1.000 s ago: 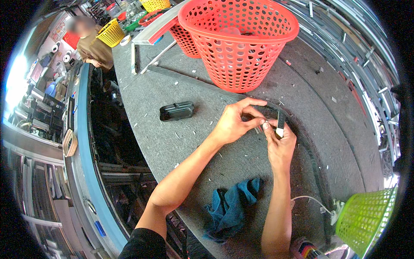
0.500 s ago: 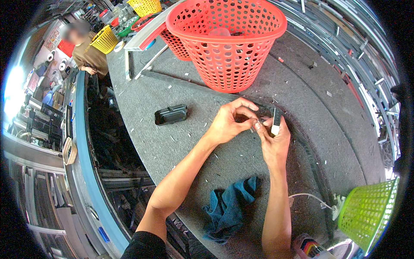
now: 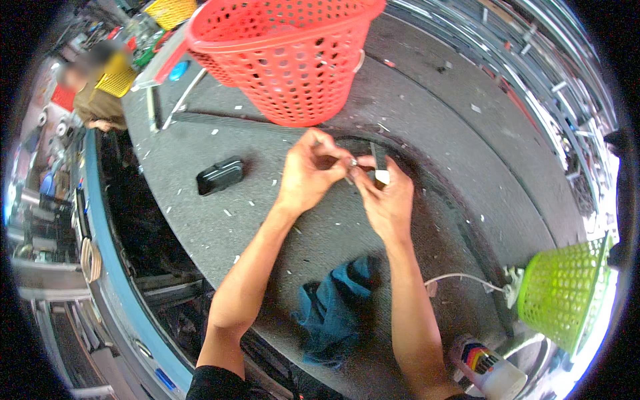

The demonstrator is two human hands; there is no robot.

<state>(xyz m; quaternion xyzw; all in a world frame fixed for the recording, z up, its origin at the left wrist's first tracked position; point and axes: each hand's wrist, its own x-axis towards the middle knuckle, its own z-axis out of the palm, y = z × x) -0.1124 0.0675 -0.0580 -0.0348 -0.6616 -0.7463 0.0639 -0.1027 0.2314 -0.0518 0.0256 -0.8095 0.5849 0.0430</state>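
Above the grey carpeted worktop, my left hand (image 3: 305, 172) and my right hand (image 3: 392, 203) meet at the fingertips. Both pinch a small shiny piece (image 3: 353, 163) between thumb and finger; it is too small and covered to name. A short dark bar with a white end (image 3: 381, 162) is also in my right hand, tucked between the fingers. To the left of my hands lies a small open black plastic box (image 3: 221, 175). Between my forearms a crumpled dark blue cloth (image 3: 337, 310) rests on the worktop.
A tall red perforated basket (image 3: 293, 80) stands just beyond my hands. At the right are a green basket (image 3: 560, 290), a white cord (image 3: 460, 279) and a white bottle (image 3: 493, 373). Long metal profiles (image 3: 533, 73) line the far right. Another person (image 3: 100, 103) stands far left.
The whole view has swung, so the basket, box and my hands appear farther left. More of the white bottle shows. My fingertips remain together on the small piece.
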